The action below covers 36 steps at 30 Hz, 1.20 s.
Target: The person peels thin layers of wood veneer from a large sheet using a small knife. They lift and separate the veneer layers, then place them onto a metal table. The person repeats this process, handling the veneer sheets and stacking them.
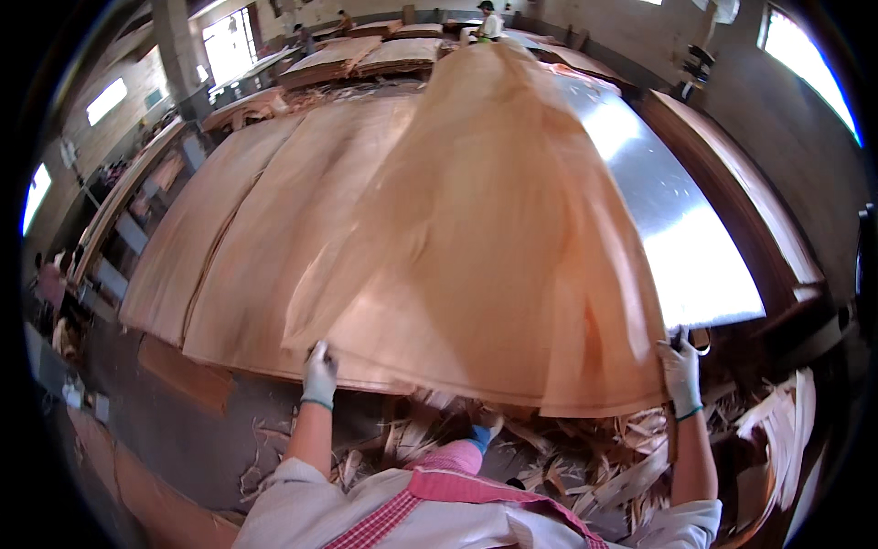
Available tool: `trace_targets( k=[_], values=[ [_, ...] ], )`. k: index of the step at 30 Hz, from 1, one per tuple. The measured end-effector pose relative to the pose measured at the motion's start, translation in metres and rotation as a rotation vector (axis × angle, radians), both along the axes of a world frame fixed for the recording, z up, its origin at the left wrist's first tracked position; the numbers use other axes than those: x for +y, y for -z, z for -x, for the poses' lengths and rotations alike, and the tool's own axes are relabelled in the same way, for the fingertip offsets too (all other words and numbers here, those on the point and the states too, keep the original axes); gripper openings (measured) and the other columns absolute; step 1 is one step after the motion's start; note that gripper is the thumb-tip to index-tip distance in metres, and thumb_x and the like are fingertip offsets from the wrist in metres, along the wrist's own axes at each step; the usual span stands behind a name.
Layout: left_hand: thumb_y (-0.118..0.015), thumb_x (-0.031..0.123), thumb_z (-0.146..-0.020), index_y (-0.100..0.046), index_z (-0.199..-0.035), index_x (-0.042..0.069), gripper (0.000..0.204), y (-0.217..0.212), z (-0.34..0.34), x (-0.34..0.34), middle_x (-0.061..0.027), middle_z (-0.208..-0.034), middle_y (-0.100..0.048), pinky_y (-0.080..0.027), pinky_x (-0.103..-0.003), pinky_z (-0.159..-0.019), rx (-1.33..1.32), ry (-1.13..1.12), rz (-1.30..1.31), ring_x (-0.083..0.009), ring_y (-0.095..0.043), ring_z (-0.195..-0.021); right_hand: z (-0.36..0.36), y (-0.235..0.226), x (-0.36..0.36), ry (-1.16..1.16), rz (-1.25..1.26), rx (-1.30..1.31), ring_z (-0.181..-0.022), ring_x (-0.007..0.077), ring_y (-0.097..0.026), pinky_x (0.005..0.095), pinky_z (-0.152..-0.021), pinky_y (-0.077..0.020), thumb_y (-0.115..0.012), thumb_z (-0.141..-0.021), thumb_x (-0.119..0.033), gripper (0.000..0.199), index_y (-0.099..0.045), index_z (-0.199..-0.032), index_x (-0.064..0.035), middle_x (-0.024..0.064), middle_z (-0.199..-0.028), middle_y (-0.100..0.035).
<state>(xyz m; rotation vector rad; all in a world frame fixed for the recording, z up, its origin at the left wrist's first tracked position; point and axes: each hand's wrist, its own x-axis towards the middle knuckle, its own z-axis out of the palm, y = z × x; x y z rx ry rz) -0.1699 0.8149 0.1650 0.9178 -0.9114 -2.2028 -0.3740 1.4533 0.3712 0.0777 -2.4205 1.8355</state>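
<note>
A large thin sheet of wood veneer [494,238] stretches away from me, raised and billowing above the worktable. My left hand [319,375], in a white glove with a green cuff, is closed on its near left edge. At the near right corner my right hand [681,373], gloved the same way, grips the sheet's edge. Something small and dark shows at the right fingertips, too small to make out. Under and left of the raised sheet lie flat veneer sheets [256,210]. A shiny metal surface [704,247] shows on the right.
Torn veneer scraps [631,457] litter the floor around my feet. A long veneer stack [732,183] stands at the right. At the far end, a person [489,23] stands by the raised sheet. More stacks [398,55] lie behind, and a pillar [178,59] rises at the left.
</note>
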Motion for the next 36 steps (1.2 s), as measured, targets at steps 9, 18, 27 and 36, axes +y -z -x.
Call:
trace_targets(
  k=[9, 18, 27, 36],
  values=[
    [-0.066, 0.025, -0.088, -0.059, -0.095, 0.018, 0.012, -0.109, 0.201, 0.185, 0.0051, -0.093, -0.063, -0.050, -0.023, -0.070, 0.129, 0.133, 0.165, -0.0068, -0.060, -0.085, 0.169, -0.042, 0.179, 0.137, -0.467, 0.008, -0.057, 0.0036, -0.034, 0.0243, -0.049, -0.0266, -0.060, -0.085, -0.009, 0.014, -0.053, -0.072, -0.0078, -0.0077, -0.062, -0.042],
    [-0.058, 0.018, -0.093, -0.062, -0.103, 0.001, 0.020, -0.158, 0.295, 0.389, -0.0050, -0.095, -0.066, -0.058, -0.028, -0.064, 0.116, 0.374, 0.222, -0.0119, -0.063, -0.079, 0.268, -0.041, 0.360, 0.221, -0.844, 0.175, -0.060, 0.0126, -0.035, 0.0321, -0.054, -0.0350, -0.058, -0.082, -0.005, 0.015, -0.048, -0.075, 0.0035, 0.0033, -0.063, -0.041],
    [-0.059, 0.017, -0.093, -0.060, -0.099, 0.005, 0.014, -0.067, 0.353, 0.615, -0.0039, -0.084, -0.062, -0.057, -0.026, -0.060, 0.095, 0.376, -0.168, -0.0154, -0.064, -0.070, 0.371, -0.048, 0.510, 0.261, -1.109, 0.275, -0.058, 0.0293, -0.047, 0.0406, -0.059, -0.0414, -0.061, -0.081, -0.010, 0.018, -0.050, -0.077, 0.0027, 0.0168, -0.066, -0.052],
    [-0.056, 0.016, -0.093, -0.057, -0.104, 0.007, 0.013, 0.012, 0.412, 0.742, -0.0056, -0.091, -0.058, -0.058, -0.032, -0.068, 0.016, 0.321, -0.354, -0.0202, -0.062, -0.078, 0.461, -0.005, 0.594, 0.234, -1.180, 0.266, -0.070, 0.0354, -0.062, 0.0436, -0.063, -0.0471, -0.062, -0.081, -0.019, 0.017, -0.059, -0.084, -0.0024, 0.0193, -0.074, -0.062]
  ],
)
